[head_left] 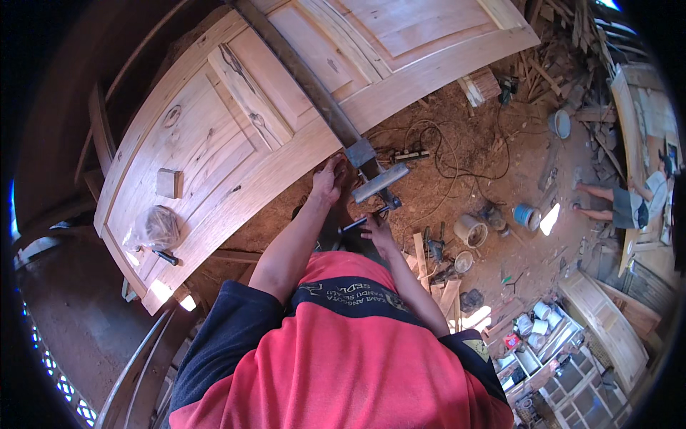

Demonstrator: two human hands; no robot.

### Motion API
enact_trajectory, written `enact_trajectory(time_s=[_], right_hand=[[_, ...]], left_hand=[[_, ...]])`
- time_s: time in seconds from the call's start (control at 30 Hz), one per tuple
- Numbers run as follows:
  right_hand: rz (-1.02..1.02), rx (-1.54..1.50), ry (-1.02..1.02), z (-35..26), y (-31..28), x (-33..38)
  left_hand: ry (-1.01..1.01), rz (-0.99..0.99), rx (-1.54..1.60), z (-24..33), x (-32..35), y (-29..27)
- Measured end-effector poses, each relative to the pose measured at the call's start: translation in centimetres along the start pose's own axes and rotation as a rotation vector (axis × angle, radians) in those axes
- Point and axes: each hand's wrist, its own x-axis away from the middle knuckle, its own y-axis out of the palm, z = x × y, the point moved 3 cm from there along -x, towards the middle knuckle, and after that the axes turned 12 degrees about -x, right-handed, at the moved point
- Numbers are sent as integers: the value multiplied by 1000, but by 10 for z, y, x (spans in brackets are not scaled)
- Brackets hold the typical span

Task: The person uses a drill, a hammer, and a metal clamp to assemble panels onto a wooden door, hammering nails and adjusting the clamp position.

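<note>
A large pale wooden panel door (pixel 236 179) lies in front of me, spanned by a long metal bar clamp (pixel 307 86). The clamp's screw end (pixel 381 184) sticks out past the door's near edge. My left hand (pixel 329 184) is at that edge beside the clamp, fingers curled; whatever they grip is hidden. Closer to my body, my right hand (pixel 376 232) is closed on the clamp's handle bar (pixel 354 224). On the door's left part rest a small wooden block (pixel 168 183), a clear plastic bag (pixel 158 227) and a black-handled tool (pixel 166 257).
Sawdust and a loose black cable (pixel 446 161) cover the floor at right. Buckets (pixel 471 231) and wood offcuts (pixel 446 297) stand close to my right side. Another person (pixel 639 200) is at far right beside leaning panels. Scrap wood (pixel 554 79) is piled at the back right.
</note>
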Motion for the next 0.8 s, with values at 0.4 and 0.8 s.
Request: enact_trajectory(time_s=[0.4, 0.8], right_hand=[[-290, -779, 33, -99, -46, 22], [-169, -390, 122, 14, -4, -13]], left_hand=[[-9, 17, -24, 3, 7, -5], [-57, 43, -87, -9, -13, -17]])
